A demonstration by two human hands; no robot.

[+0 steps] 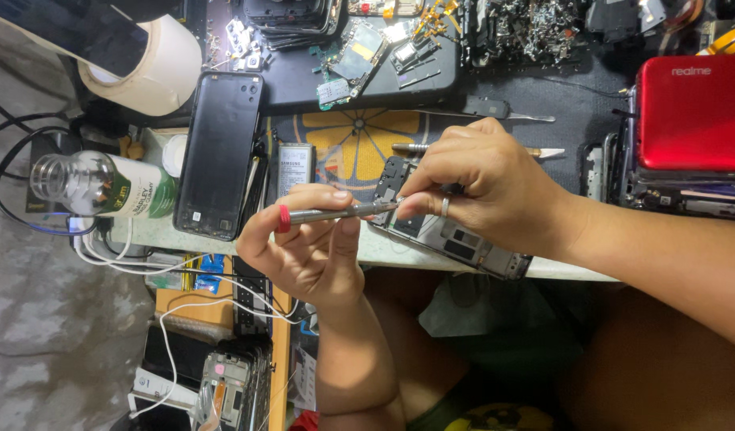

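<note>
Here, left hand (311, 247) gripping a red-capped screwdriver (335, 213), tip on the opened phone (447, 231) at centre, right hand (479, 187) pinching the phone, black back cover (220, 156) at nine o'clock

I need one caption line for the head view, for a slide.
Left hand holds a red-capped screwdriver to an opened phone steadied by the right hand, beside a black back cover.

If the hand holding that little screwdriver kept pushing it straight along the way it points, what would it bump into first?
The left hand aims the screwdriver rightward. Its tip already sits at the right hand's fingertips over the opened phone, so it would likely meet those fingers first, though depth is unclear.
</note>
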